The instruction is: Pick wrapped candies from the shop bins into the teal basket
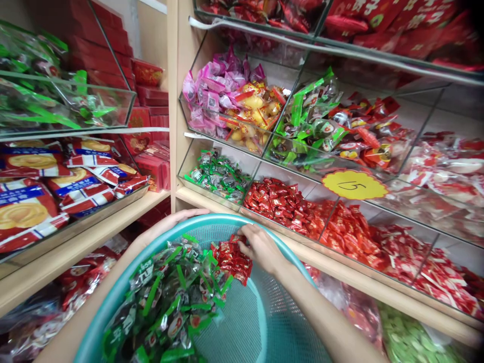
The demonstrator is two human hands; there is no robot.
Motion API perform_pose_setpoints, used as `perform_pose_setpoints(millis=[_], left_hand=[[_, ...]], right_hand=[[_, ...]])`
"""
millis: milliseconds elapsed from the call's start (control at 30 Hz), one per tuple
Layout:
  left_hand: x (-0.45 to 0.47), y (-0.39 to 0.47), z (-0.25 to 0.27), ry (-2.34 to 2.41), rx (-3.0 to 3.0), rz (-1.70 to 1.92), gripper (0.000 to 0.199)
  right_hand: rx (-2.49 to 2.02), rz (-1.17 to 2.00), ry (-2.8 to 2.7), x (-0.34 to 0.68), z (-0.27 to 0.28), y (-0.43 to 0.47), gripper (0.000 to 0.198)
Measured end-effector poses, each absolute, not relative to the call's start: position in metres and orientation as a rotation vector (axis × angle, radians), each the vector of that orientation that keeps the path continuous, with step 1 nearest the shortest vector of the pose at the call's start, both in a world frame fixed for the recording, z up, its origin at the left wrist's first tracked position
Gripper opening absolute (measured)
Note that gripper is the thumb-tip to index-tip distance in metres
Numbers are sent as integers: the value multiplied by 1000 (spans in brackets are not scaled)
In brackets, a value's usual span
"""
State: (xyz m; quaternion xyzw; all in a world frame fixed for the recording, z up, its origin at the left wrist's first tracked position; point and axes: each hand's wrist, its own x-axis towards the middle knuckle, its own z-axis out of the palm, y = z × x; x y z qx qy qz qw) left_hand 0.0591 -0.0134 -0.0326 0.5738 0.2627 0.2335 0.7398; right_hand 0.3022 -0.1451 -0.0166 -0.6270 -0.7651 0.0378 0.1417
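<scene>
The right hand (pixel 260 248) reaches into a teal mesh basket (pixel 260 322), palm down, its fingers (pixel 245 237) curled together over a small heap of red-wrapped candies (pixel 232 259) lying against the basket's far wall. The forearm runs in from the lower right, crossing the basket's rim at a slant. Whether the fingers actually pinch a piece or only rest on the heap cannot be told from this angle.

The left hand (pixel 170 224) grips the basket's far-left rim from outside, fingers wrapped over the edge and closed on it, the forearm lying along the rim toward the lower left.

Inside the basket, a larger pile of green-and-clear wrapped sweets (pixel 170 302) fills the near left side, touching the red heap at its right edge. The basket's right half is bare mesh.

Just beyond the basket stands a wooden shelf unit (pixel 340 275) with clear slanted bins. The bin of red candies (pixel 283 204) sits nearest the right hand, directly behind the rim; a bin of green candies (pixel 219 176) lies to its left. Above are bins of pink packets (pixel 215 96), yellow sweets (pixel 253 113) and mixed green and red packets (pixel 333 126). A yellow price tag (pixel 354 184) marked "5" is stuck on a bin front. To the left, a separate shelf holds red-and-blue biscuit packs (pixel 38 196).
</scene>
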Motion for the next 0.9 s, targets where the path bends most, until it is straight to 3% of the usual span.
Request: perform_pose_setpoints(millis=[167,533,767,900], left_hand=[[57,-13,-36,524,1352,516,57],[56,-11,-39,504,1489,535,59],[56,-13,-40,530,1517,514,56],[58,-14,-35,604,1515,530,45]], right_hand=[[-1854,78,-2267,304,-17,-151,13],[-1998,-79,-2380,299,-22,-151,9],[-1890,-77,-2258,299,5,-158,14],[-1889,-218,-2115,314,36,-155,19]])
